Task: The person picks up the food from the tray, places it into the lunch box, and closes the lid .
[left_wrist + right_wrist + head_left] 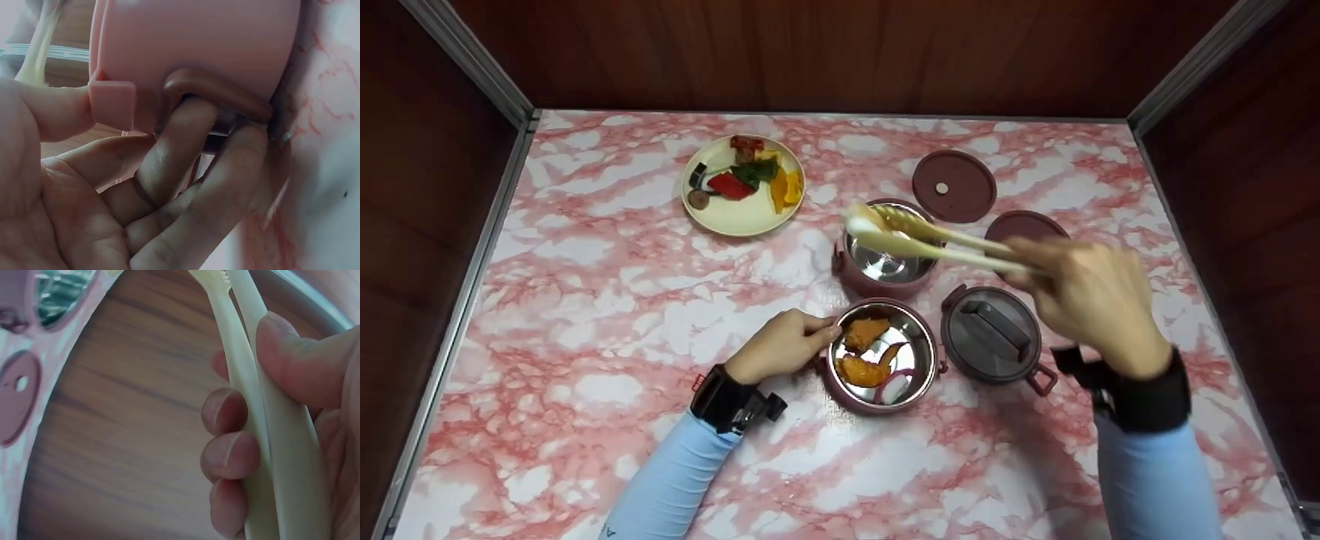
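Observation:
My left hand [782, 343] holds the near pink steel-lined food container [840, 386] by its side. In the left wrist view, two fingers [185, 135] hook through its small brown handle [216, 93], and the thumb lies by the rim tab. Orange-brown fried pieces [864, 371] and a purple-edged slice [894, 388] lie inside. My right hand [1084, 300] grips cream tongs [960, 251], raised above the far pink container [877, 283]. Between the tong tips is a blurred white and tan piece [861, 220]; its kind is unclear. The far container's inside is partly hidden by the tongs.
A cream plate [724, 217] with several cut vegetable pieces stands at the back left. Two dark red round lids [964, 187] lie at the back right, one partly behind my right hand. A grey lid [994, 337] with a handle lies right of the near container. Wooden walls border the table.

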Demonstrator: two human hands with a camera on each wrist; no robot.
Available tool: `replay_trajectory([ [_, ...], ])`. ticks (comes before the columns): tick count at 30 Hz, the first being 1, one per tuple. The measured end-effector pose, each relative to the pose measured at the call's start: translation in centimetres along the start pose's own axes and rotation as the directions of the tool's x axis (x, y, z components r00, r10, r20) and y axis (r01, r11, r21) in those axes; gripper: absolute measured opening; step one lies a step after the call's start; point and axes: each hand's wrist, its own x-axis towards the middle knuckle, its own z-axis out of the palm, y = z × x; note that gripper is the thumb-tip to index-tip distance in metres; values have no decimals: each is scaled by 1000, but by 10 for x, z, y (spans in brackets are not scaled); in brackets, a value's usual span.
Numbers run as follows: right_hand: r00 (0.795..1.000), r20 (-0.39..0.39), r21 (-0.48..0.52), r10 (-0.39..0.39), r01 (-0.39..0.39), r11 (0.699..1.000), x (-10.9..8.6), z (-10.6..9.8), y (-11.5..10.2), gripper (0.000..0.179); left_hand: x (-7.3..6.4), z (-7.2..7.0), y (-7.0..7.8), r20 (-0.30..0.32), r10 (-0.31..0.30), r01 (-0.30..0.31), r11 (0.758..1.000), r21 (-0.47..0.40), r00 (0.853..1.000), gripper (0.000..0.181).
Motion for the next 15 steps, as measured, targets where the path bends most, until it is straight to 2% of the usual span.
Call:
replay_trajectory([
  [3,1000,4,1,10,-10,1000,-32,1,2,35,0,0,-1,-3,4,-4,1000,14,1000,32],
  [7,1000,16,-30,18,-17,999,-63,4,2,36,-1,0,-1,-1,6,-6,1000,21,1000,31],
  [11,1000,20,-41,11,-11,999,-84,7,1,38,-2,0,0,17,-4,3,1000,15,1000,31],
  [15,999,53,-43,-6,9,999,-93,8,-1,39,-2,-1,1,18,-14,14,1000,4,1000,30],
])
